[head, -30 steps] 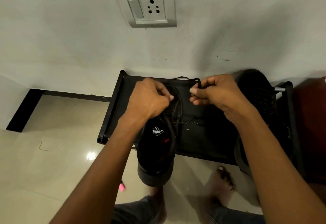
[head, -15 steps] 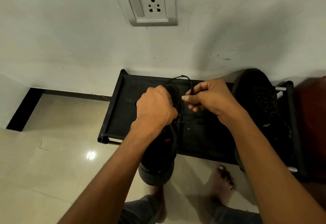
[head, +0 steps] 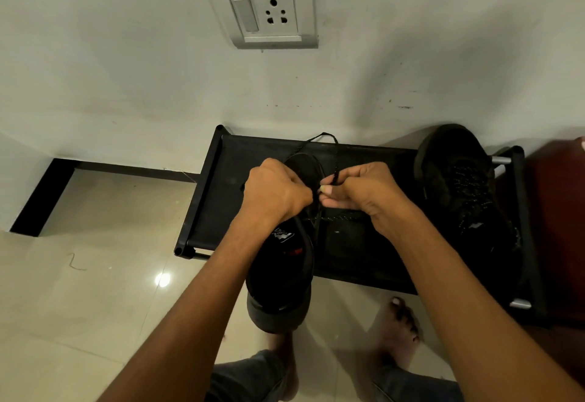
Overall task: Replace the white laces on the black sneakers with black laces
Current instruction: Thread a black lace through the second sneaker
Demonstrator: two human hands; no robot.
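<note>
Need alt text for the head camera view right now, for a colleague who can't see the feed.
Two bare hands, left hand and right hand, meet over a black sneaker on a low black fabric rack, pinching a thin black lace that loops up behind them. A second black sneaker sits on the rack's right end, below a white wall socket.

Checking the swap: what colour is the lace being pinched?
Black with pale flecks: the lace in the right hand, head view.
</note>
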